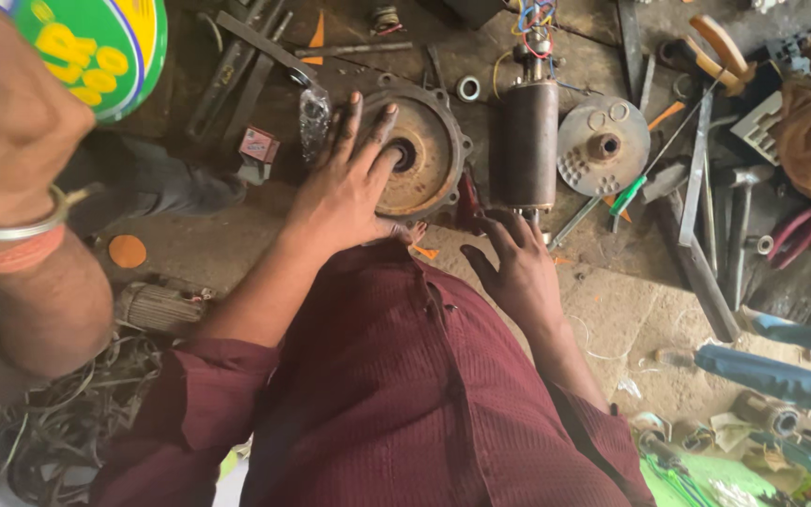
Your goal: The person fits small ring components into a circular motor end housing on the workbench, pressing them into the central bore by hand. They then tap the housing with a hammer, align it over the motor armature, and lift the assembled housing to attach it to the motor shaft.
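The left hand [344,183] lies flat and spread on a round rusty end cover [420,150], fingers fanned across its left half and the fingertips reaching toward the dark centre hole. It grips nothing; it presses the cover down onto the floor [199,246]. The right hand [516,263] hangs open and loose with fingers half curled, holding nothing, just below the lower end of the motor body [529,143], a dark cylinder that stands just right of the cover with coloured wires at its far end.

Beyond the right hand, further to its right, a grey disc [603,145] with a centre hub lies flat, and past that are a green-handled screwdriver [629,195], a hammer [739,221], flat bars and orange-handled pliers [720,52]. To the left of the left hand lie long steel strips [237,70] and a small red box [259,144].

By the look of it, the step in hand is steadying or seating the cover, with the free hand about to close on the motor body. That would call for a firm wrap around the cylinder, kept clear of the wires, while the flat hand keeps the cover from sliding.

Another person's arm [44,272], with a bangle at the wrist, crosses the near left corner.
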### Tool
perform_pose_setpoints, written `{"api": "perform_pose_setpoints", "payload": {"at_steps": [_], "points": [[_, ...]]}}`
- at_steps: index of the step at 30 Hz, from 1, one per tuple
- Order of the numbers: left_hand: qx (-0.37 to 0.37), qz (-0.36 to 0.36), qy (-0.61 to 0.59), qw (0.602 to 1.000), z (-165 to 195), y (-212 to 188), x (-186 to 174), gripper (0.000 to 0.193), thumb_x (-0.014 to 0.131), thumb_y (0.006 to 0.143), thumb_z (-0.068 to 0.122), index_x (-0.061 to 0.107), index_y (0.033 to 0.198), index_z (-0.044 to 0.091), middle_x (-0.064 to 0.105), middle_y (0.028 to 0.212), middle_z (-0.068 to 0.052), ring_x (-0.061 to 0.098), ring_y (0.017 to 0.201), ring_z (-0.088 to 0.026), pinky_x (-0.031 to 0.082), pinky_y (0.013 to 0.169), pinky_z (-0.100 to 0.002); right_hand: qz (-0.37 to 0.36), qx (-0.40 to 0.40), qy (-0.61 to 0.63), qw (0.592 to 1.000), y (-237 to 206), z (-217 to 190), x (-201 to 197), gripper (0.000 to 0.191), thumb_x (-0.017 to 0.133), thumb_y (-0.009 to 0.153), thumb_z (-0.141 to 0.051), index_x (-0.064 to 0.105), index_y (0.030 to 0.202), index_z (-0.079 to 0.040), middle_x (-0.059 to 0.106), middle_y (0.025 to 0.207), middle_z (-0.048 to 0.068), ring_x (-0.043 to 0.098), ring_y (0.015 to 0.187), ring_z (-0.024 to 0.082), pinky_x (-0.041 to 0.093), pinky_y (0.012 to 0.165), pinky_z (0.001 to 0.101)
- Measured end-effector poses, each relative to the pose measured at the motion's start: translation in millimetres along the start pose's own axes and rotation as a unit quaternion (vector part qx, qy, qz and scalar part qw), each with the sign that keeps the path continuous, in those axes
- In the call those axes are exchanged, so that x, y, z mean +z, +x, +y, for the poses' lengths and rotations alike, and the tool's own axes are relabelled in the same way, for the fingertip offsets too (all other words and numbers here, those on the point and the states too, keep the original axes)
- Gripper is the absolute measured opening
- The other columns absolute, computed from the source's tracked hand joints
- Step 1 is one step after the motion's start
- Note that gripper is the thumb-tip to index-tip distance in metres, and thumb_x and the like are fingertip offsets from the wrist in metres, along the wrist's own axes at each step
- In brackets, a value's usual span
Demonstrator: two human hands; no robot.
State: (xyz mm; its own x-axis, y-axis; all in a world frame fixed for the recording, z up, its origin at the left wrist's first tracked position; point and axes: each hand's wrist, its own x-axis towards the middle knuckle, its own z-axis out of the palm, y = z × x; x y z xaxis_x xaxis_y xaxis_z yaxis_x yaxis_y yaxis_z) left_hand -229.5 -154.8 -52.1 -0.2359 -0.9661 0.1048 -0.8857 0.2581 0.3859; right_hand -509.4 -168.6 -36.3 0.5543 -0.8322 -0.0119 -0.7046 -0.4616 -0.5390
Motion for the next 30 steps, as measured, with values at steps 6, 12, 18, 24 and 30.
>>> {"api": "perform_pose_setpoints", "payload": {"at_steps": [6, 12, 18, 24, 30], "points": [[-0.033, 0.057, -0.063, 0.996, -23, -19, -7, 0.060, 0.078, 0.093, 0.047, 0.062, 0.128, 0.001, 0.041, 0.163, -0.015, 0.034, 0.154, -0.035, 0.036, 0.122, -0.048, 0.013, -0.007, -0.018, 1.000, 8, -4, -3, 0.038, 0.077, 0.090, -0.026, 0.068, 0.123, -0.010, 0.066, 0.128, 0.011, 0.061, 0.118, 0.036, 0.050, 0.098, 0.0466], [-0.030, 0.116, -0.103, 0.987, -37, -46, -18, 0.033, 0.074, 0.096, 0.032, 0.067, 0.118, 0.008, 0.055, 0.147, -0.010, 0.051, 0.138, -0.033, 0.043, 0.114, -0.047, -0.004, 0.025, -0.019, 0.999, 24, -17, 19, 0.046, 0.077, 0.089, -0.025, 0.064, 0.130, -0.009, 0.064, 0.126, 0.014, 0.061, 0.114, 0.038, 0.051, 0.092, 0.0481], [-0.033, 0.137, -0.144, 0.980, -58, -53, -33, 0.022, 0.073, 0.096, 0.023, 0.068, 0.113, 0.011, 0.059, 0.135, -0.008, 0.057, 0.124, -0.034, 0.047, 0.108, -0.047, 0.020, 0.059, -0.098, 0.993, 38, -18, 54, 0.055, 0.072, 0.090, -0.016, 0.057, 0.142, -0.007, 0.059, 0.127, 0.021, 0.058, 0.113, 0.044, 0.051, 0.088, 0.0511], [-0.009, 0.097, -0.160, 0.982, -62, -41, -32, 0.025, 0.073, 0.096, 0.023, 0.070, 0.116, 0.010, 0.059, 0.138, -0.010, 0.055, 0.126, -0.035, 0.046, 0.108, -0.047, 0.021, 0.123, -0.062, 0.990, 42, -11, 63, 0.057, 0.067, 0.094, -0.017, 0.051, 0.148, -0.006, 0.061, 0.119, 0.021, 0.061, 0.108, 0.044, 0.052, 0.090, 0.0525], [0.024, 0.032, -0.079, 0.996, -60, -21, -23, 0.043, 0.071, 0.092, 0.041, 0.072, 0.123, 0.011, 0.046, 0.152, -0.015, 0.037, 0.142, -0.037, 0.034, 0.111, -0.057, 0.028, 0.261, 0.004, 0.965, -4, -52, -18, 0.046, 0.062, 0.100, -0.030, 0.061, 0.142, -0.011, 0.073, 0.114, 0.019, 0.070, 0.102, 0.036, 0.053, 0.084, 0.0461]]}}
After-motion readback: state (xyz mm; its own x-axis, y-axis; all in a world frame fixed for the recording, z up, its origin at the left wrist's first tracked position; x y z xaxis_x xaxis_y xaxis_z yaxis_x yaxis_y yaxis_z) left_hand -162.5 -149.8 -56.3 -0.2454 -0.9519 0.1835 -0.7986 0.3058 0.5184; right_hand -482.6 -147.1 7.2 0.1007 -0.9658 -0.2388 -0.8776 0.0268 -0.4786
